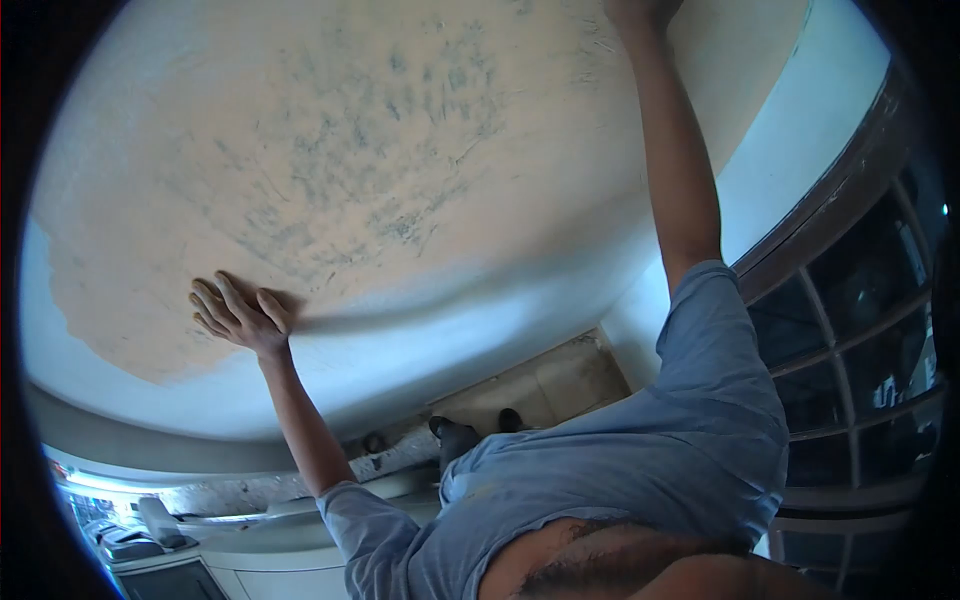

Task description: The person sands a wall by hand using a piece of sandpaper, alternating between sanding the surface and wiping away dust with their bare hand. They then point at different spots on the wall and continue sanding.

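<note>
My left hand (240, 318) lies flat against a wall (380, 150), its fingers spread and nothing held in it. Pale, powdery dust coats the fingertips. A large beige patch covers most of the wall, with dark grey scuffs and streaks across its middle, above and to the right of that hand. Along the patch's lower edge the surface turns bluish white. My right arm stretches up to the top of the view. Only the wrist and back part of my right hand (643, 10) show there; its fingers are cut off by the frame edge, so what it touches or holds is hidden.
A dark-framed window (840, 350) with several panes stands on the right. At the lower left is a white cabinet (285, 582) with dark items (150, 535) on its top. Below are a tiled floor (570, 385) and my dark shoe (510, 420).
</note>
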Tool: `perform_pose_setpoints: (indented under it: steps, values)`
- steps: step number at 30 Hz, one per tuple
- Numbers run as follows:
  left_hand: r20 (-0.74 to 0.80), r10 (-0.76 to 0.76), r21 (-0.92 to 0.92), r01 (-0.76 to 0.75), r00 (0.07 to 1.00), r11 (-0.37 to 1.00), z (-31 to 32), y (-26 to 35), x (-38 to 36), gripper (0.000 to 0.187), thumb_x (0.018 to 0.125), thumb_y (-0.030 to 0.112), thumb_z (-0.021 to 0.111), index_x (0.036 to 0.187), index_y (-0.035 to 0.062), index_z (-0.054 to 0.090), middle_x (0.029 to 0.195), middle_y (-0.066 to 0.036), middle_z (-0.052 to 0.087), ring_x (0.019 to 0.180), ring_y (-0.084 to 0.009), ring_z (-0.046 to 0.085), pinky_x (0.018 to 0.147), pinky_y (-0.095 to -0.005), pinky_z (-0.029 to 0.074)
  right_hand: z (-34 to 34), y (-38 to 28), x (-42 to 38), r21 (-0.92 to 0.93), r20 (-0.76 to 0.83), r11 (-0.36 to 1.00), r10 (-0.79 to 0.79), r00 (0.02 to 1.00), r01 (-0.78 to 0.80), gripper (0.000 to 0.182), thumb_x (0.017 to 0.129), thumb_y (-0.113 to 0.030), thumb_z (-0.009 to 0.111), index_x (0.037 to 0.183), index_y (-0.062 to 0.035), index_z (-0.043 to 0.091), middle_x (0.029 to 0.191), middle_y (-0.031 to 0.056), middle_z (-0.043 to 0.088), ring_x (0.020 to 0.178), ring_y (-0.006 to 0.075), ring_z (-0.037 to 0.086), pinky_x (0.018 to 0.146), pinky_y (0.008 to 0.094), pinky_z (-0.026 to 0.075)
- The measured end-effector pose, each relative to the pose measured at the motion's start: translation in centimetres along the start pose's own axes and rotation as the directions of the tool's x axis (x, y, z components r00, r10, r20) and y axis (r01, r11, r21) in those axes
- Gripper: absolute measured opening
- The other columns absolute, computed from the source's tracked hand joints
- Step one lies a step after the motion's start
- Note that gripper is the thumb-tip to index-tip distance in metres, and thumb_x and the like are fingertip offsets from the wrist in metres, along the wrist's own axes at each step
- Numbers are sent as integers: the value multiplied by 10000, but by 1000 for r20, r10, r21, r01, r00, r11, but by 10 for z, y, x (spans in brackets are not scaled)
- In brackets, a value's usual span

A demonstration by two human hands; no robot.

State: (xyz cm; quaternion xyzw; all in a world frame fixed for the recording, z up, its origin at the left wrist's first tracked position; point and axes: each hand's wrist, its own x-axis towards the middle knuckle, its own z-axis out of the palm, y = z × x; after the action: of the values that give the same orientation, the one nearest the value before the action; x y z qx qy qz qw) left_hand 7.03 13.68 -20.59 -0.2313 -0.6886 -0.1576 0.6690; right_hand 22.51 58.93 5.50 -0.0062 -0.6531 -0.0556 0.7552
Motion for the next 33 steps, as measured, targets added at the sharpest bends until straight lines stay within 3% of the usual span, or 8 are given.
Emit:
perform_pose_setpoints:
  steps: [10,14,16,19,20,22,28,33]
  values:
    - [-9,-12,-12,12,1000,1000,0,-3,0,564,947,389,419,1369,21,491,1460,-245,381,1397,-387,287,1148,-500,120,-38,8,-244,425,147,903,-142,979,67,290,927,-149,481,1100,-11,668,1296,197,577,1303,350,467,1120,484,266]
    - [-10,-40,-42,39,999,998,2,-1,-2,548,951,403,417,1363,53,511,1469,-225,378,1410,-360,269,1161,-479,83,2,69,-77,-285,54,949,-127,990,137,286,964,-228,476,952,-4,654,830,216,637,672,431,565,614,505,433]
    - [-7,-60,-46,60,998,997,2,-1,-3,545,951,412,419,1357,63,521,1471,-227,374,1417,-352,257,1167,-470,64,-9,-7,1,274,144,839,447,883,-470,428,997,-209,358,1333,9,512,1389,191,494,1343,327,407,1150,430,232]
    - [0,-88,-41,88,996,995,0,5,-3,540,955,404,410,1359,63,519,1474,-223,372,1419,-345,255,1168,-467,52,4,30,-49,-314,20,937,-154,988,153,436,984,-213,375,1329,13,519,1379,206,499,1348,335,396,1151,414,233]
    - [-14,-103,-45,103,995,994,1,9,-4,542,955,393,411,1368,56,505,1472,-224,376,1417,-345,262,1164,-471,57,-17,5,-88,-212,213,933,336,917,-292,342,976,-257,445,1085,2,640,990,230,650,839,419,613,730,492,465]
    - [-44,-135,-31,133,990,991,3,18,-2,544,955,381,412,1378,48,492,1471,-224,379,1416,-345,268,1159,-475,63,-26,2,-202,51,227,993,93,970,-107,511,984,-283,385,1449,-72,385,1512,180,328,1416,356,267,1163,447,181]
    - [72,26,4,-26,997,1000,1,24,1,525,974,341,375,1406,53,453,1486,-161,385,1434,-308,245,1169,-496,22,-46,21,-222,234,238,961,-203,950,147,390,954,-205,393,1225,-33,614,1387,179,505,1373,357,363,1153,486,183]
    - [57,-48,-28,50,997,998,6,36,0,543,977,408,362,1380,69,495,1477,-151,401,1432,-313,248,1170,-502,11,-16,27,-29,13,298,933,339,892,-359,439,948,-249,453,1315,-29,551,1404,182,479,1349,344,396,1132,441,256]
